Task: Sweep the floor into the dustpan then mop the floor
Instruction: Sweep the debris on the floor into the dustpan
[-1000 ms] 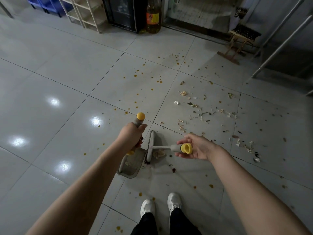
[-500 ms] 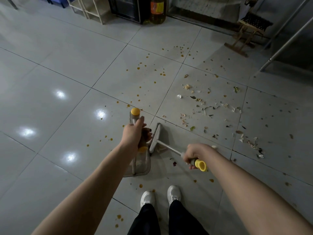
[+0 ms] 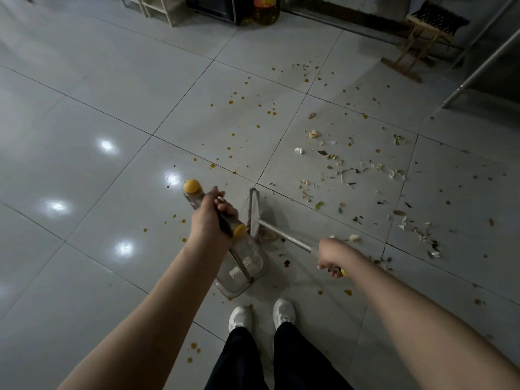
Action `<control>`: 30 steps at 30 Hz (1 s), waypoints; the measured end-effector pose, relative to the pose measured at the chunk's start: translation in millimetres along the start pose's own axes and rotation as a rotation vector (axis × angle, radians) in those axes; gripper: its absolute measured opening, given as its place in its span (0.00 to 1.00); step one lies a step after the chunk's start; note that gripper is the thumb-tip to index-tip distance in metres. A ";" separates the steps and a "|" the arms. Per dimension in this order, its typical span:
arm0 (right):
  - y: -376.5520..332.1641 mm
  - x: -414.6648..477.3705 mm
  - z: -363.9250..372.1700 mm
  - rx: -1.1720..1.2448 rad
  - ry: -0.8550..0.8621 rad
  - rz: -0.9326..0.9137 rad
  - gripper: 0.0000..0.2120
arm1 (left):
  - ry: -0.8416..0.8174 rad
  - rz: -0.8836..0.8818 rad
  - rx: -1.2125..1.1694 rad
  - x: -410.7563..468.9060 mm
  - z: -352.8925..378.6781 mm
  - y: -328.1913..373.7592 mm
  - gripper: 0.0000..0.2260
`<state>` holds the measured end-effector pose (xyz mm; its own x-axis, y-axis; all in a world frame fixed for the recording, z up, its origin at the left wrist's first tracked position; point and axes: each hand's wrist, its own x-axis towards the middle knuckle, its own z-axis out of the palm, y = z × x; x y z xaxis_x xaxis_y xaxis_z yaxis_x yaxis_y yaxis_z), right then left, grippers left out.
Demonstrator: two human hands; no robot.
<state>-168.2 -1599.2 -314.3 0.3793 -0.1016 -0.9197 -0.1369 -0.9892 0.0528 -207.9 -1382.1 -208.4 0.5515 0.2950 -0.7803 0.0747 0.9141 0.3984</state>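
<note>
The left hand (image 3: 209, 223) had its fingers curled round the grey, yellow-capped handle of the translucent grey plastic dustpan (image 3: 243, 273). The dustpan stood on the glossy grey tiled floor (image 3: 112, 94), just ahead of a pair of white shoes (image 3: 240, 318). The right hand (image 3: 333, 254) gripped the metal pole of the small flat-headed broom (image 3: 255, 213), fingers closed round it near its yellow end. The broom's head stood just beside the dustpan. Pale and green scraps (image 3: 337, 170) lay scattered over the tiles to the right, with orange spots (image 3: 230, 102) beyond.
</note>
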 end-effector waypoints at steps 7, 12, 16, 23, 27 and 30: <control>10.9 -7.8 -12.6 -0.174 0.113 -0.159 0.09 | 0.033 0.131 -0.125 -9.3 16.6 3.1 0.12; 18.1 -4.4 -11.7 -0.127 0.087 -0.205 0.05 | 0.061 0.206 -0.033 -10.5 19.4 0.8 0.10; 10.9 8.3 -17.9 -0.072 0.029 -0.189 0.19 | 0.072 0.242 0.006 2.8 20.2 5.7 0.12; -2.4 30.6 -15.6 -0.065 -0.035 -0.099 0.16 | 0.124 0.253 0.159 33.7 26.2 2.6 0.12; -19.6 39.1 -16.5 -0.147 -0.043 -0.057 0.16 | 0.125 0.267 0.238 46.7 37.0 1.6 0.12; -34.7 45.3 -7.7 -0.143 0.027 -0.055 0.16 | 0.127 0.255 0.282 56.5 44.9 5.8 0.12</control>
<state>-139.2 -1570.3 -354.8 0.4078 -0.0473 -0.9119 0.0159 -0.9981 0.0589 -139.0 -1372.6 -228.6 0.4758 0.5512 -0.6855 0.1837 0.6998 0.6903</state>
